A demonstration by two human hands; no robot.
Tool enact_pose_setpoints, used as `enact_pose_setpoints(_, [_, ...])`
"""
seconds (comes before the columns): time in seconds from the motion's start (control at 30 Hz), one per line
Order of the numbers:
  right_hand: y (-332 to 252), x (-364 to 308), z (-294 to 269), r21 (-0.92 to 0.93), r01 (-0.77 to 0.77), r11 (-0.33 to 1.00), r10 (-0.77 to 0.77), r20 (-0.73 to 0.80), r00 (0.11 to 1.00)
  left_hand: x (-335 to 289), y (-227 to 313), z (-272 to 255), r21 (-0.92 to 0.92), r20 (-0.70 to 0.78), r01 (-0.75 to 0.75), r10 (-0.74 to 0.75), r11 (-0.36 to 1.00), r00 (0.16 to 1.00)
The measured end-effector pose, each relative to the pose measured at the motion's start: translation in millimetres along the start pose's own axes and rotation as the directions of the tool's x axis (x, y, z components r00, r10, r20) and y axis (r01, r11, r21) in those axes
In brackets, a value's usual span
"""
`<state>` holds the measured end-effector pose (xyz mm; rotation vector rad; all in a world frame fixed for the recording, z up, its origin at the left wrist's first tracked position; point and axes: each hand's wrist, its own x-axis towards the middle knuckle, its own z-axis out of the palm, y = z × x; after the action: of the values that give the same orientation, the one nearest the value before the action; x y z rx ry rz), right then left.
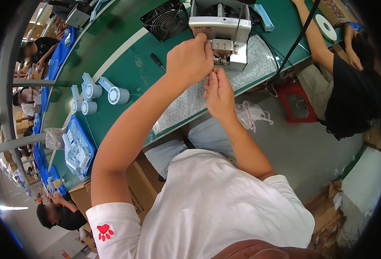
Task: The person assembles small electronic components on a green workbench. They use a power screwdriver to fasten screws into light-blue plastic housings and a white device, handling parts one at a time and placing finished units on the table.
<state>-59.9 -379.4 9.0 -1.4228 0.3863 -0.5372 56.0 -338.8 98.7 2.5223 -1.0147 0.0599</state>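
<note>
A silver metal bench machine (220,29) stands at the table's far edge, with a small metal block mechanism (223,45) on its front. My left hand (189,58) is closed beside this mechanism, its fingertips against the machine's front. Just below and to the right, my right hand (219,93) is held in a pinch, its fingertips close to the left hand. Anything between the fingers of either hand is hidden or too small to make out. A dark screwdriver (157,61) lies left of my left hand.
Several light-blue handheld fan bodies (119,96) stand on the green table (127,64). A blue tray (91,151) holds light-blue plastic parts. A black fan (166,21) sits left of the machine, bubble wrap (259,56) beneath it. A co-worker's arm (318,39) and red stool (289,108) are right.
</note>
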Motion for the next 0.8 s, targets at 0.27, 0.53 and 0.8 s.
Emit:
enact_pose_setpoints(0.27, [5,0,5,-0.051,0.078,0.996,-0.081,-0.051,0.995,1,-21,11,-0.173,-0.051,-0.088,0.080,0.981,0.995])
enact_pose_setpoints(0.53, [11,-1,12,-0.246,0.228,0.942,-0.264,-0.126,0.956,-3,-20,19,-0.270,-0.067,-0.024,0.006,0.963,0.998])
enact_pose_setpoints(0.8, [-39,-2,-3,0.443,-0.413,0.796,0.391,0.144,0.909,2,-25,15,-0.293,-0.021,-0.025,0.020,0.956,1.000])
